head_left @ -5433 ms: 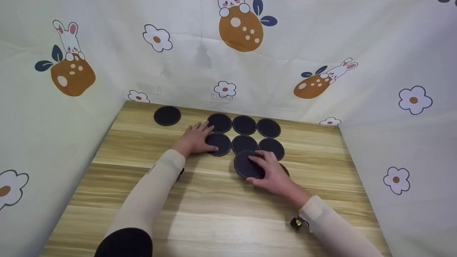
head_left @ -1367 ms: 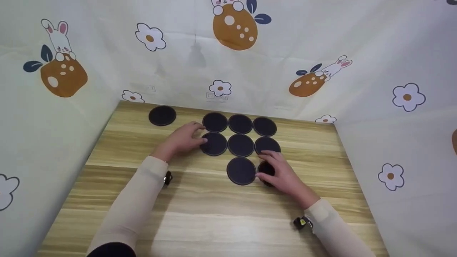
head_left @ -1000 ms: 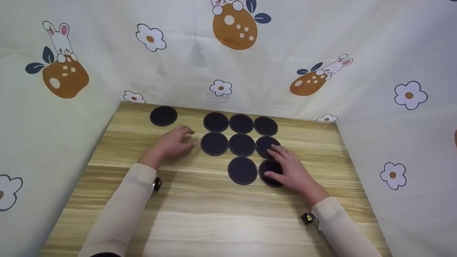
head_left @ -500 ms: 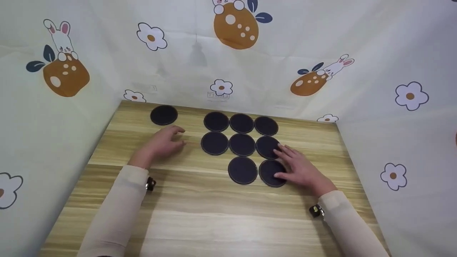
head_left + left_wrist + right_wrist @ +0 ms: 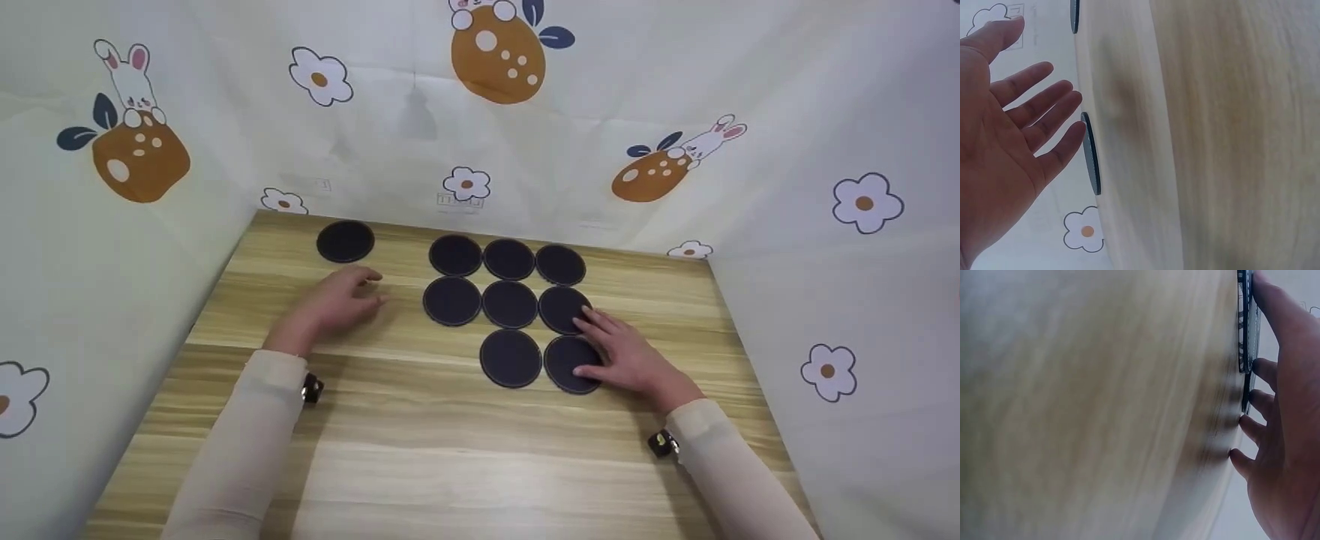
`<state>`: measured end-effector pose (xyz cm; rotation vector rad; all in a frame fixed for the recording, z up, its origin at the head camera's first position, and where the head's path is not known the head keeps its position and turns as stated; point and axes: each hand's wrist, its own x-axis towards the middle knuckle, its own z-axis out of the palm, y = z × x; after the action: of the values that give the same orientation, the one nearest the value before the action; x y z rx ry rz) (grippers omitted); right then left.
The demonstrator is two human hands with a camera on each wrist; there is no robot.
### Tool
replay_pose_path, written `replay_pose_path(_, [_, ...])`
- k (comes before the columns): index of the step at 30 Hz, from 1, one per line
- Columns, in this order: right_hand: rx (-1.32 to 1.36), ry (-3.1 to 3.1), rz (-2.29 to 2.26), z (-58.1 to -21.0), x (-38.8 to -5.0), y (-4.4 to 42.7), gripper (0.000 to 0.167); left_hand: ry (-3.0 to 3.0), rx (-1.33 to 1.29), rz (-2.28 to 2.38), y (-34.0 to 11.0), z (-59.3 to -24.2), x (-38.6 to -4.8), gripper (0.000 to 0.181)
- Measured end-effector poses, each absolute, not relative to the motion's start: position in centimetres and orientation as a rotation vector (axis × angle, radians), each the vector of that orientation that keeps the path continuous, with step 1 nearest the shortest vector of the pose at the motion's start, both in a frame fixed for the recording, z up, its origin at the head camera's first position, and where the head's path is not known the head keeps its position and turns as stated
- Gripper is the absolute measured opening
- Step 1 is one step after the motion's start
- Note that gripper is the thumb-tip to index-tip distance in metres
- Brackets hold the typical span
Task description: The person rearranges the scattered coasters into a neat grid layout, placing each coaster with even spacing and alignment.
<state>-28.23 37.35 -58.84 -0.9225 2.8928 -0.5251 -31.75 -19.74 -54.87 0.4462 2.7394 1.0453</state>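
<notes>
Black round coasters lie flat in close rows on the wooden table: three at the back, three in the middle row and two in front. My right hand (image 5: 626, 356) is spread at the right edge of the group. Its thumb is on the front right coaster (image 5: 562, 360) and fingertips are at the right coaster of the middle row (image 5: 561, 307). In the right wrist view, fingers (image 5: 1264, 405) reach down beside the coaster edges. My left hand (image 5: 330, 307) hovers left of the group, holding nothing, its fingers relaxed. Just behind it lies a separate coaster (image 5: 345, 241).
The wood-grained table (image 5: 420, 442) stretches toward the front. A pale cloth (image 5: 360, 150) printed with rabbits and flowers stands along the back and both sides. Small dark wrist cameras (image 5: 312, 388) sit below both sleeves.
The coaster my right hand held earlier now lies flat in the front row, and that hand has shifted right. My left hand has left the group's left edge and moved left.
</notes>
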Motion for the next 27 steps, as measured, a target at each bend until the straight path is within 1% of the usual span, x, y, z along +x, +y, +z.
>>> replay_pose_path(6, [-0.92, 2.9, -0.5, -58.8, -28.1, 37.3, 0.095, 2.718, 0.422, 1.075, -20.0, -55.1, -32.0, 0.057])
replay_pose_path(14, [-0.905, 2.897, -0.484, -58.5, -28.0, 37.2, 0.095, 2.714, 0.346, 1.138, -20.5, -54.7, -32.6, 0.059])
replay_pose_path(22, [-0.927, 2.895, -0.498, -58.8, -28.1, 37.3, 0.095, 2.906, 0.328, 1.136, -21.0, -55.5, -34.7, 0.057])
replay_pose_path(27, [-0.915, 2.885, -0.485, -59.1, -28.2, 37.5, 0.097, 3.025, 0.221, 1.113, -21.0, -55.8, -36.3, 0.058])
